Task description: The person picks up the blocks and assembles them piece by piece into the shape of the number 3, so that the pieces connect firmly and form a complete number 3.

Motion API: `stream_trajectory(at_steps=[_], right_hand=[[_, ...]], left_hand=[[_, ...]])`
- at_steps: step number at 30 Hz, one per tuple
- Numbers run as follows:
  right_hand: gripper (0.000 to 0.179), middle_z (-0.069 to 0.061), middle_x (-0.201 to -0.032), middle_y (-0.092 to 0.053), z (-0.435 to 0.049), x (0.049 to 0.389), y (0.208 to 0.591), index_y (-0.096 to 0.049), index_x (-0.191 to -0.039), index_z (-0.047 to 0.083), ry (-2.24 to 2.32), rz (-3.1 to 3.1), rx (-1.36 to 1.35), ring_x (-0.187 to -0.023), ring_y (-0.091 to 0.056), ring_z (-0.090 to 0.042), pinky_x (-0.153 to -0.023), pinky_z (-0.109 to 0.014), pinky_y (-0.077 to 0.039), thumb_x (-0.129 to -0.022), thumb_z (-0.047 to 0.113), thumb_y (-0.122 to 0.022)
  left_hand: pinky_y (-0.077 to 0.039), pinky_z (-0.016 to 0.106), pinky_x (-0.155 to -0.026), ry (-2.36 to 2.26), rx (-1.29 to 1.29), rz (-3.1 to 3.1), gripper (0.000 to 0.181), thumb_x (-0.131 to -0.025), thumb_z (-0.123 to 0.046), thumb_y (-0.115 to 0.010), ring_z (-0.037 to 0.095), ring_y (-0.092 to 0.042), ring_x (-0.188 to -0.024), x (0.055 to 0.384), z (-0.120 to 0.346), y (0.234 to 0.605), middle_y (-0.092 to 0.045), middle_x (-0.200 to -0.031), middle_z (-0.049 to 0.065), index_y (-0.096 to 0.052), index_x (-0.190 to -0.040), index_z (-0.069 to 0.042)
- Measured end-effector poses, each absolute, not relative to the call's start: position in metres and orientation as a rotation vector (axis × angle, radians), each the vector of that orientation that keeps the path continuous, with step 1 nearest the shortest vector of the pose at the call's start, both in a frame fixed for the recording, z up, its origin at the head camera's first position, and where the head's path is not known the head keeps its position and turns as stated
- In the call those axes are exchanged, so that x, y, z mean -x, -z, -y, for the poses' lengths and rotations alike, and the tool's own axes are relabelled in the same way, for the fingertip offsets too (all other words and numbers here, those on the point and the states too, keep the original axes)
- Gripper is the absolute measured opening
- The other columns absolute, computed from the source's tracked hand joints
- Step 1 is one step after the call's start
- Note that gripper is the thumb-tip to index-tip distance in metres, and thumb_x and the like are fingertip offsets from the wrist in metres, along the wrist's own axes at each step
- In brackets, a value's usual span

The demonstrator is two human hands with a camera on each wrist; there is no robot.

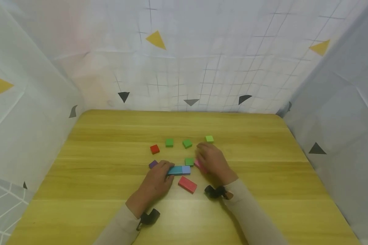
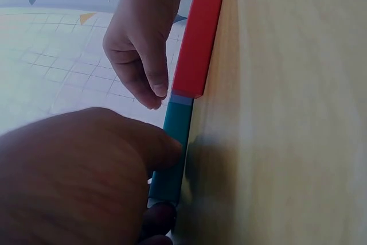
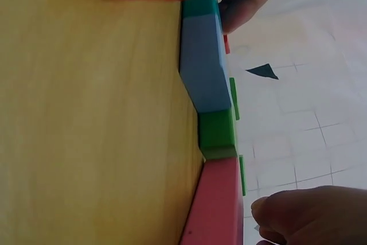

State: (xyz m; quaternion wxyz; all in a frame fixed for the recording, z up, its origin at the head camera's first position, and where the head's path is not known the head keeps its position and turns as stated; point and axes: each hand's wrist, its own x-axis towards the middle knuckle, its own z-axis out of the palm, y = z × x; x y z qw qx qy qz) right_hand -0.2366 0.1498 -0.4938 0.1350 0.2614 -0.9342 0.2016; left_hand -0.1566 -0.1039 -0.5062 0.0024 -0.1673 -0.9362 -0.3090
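My left hand (image 1: pixel 156 178) grips a long teal block (image 1: pixel 175 170), with the thumb against its near side in the left wrist view. A light blue block (image 1: pixel 186 170) stands end to end with the teal one. My right hand (image 1: pixel 213 161) hovers over a pink block (image 1: pixel 200 165) and partly covers it in the head view. Its thumb and fingers hang loosely bent, and nothing shows between them in the left wrist view. Nearer the body lies a coral-red block (image 1: pixel 187 184). Behind the light blue block sits a small green block (image 1: pixel 189 162).
Farther back on the wooden table (image 1: pixel 95 143) lie a red block (image 1: pixel 154 149), two more green blocks (image 1: pixel 169 142) and a lime block (image 1: pixel 209 139). A purple block (image 1: pixel 153 164) shows beside the left fingers. White patterned sheets (image 1: pixel 184 68) enclose the table's back and sides.
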Motion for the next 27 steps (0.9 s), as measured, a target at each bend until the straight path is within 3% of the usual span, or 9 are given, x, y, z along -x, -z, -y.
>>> stream_trajectory(at_steps=[16,27], right_hand=[[0.026,-0.016,-0.125,-0.066,-0.164,0.261,0.492,-0.068,-0.115,0.002,-0.563,2.741,-0.743,-0.120,-0.060,-0.034,-0.101,-0.048,-0.049,-0.092,0.011,-0.062],[0.032,-0.015,-0.130,-0.062,-0.169,0.269,0.490,-0.062,-0.126,0.000,-0.655,2.798,-0.653,-0.124,-0.056,-0.033,-0.106,-0.048,-0.045,-0.102,0.019,-0.052]], left_hand=[[-0.049,0.037,-0.102,0.967,0.507,2.947,0.036,-0.096,-0.024,-0.064,0.015,-0.058,-0.121,0.158,0.103,0.504,-0.060,-0.127,-0.002,-0.060,-0.130,-0.014],[-0.051,0.039,-0.099,0.984,0.530,2.933,0.036,-0.096,-0.023,-0.064,0.018,-0.059,-0.118,0.158,0.104,0.504,-0.060,-0.126,0.001,-0.060,-0.130,-0.011]])
